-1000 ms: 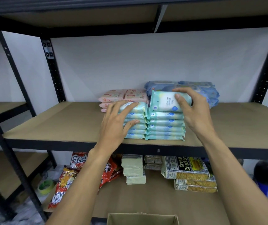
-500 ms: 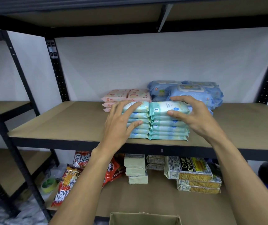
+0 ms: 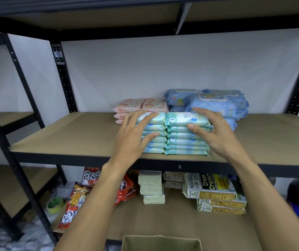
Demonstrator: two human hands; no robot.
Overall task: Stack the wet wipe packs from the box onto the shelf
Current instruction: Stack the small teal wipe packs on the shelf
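Head view: two neat stacks of mint-green plastic wet wipe packs [image 3: 186, 140] sit side by side, touching, at the front of the tan board shelf [image 3: 63, 134], right btwn the two hands. The left hand [image 3: 132, 140] is spread w/ fingers straight, resting on the left stack's top and front face, thumb lower down (it grips nothing). The right hand [image 3: 215, 134] arches over the mint-and-white top pack [image 3: 181, 119] of the right stack. Its fingers are on the far edge and its thumb on the near edge, so the pack is held btwn them while lying on the stack. The hands are apart, one per stack.

Just beyond the left fingertips are stacked pink soft wipe packets [image 3: 141, 105]. Beyond the right hand are bigger blue lidded wipe packets [image 3: 215, 104], piled. On the lower shelf board [image 3: 181, 223], red-and-yellow snack bags [image 3: 76, 201] lie beside the left forearm, pale green flat packs [image 3: 151, 187] btwn the arms, and cream cracker pkts [image 3: 212, 189] by the right forearm. An open brown cardboard box [image 3: 161, 243] sits at the bottom edge, btwn the elbows.
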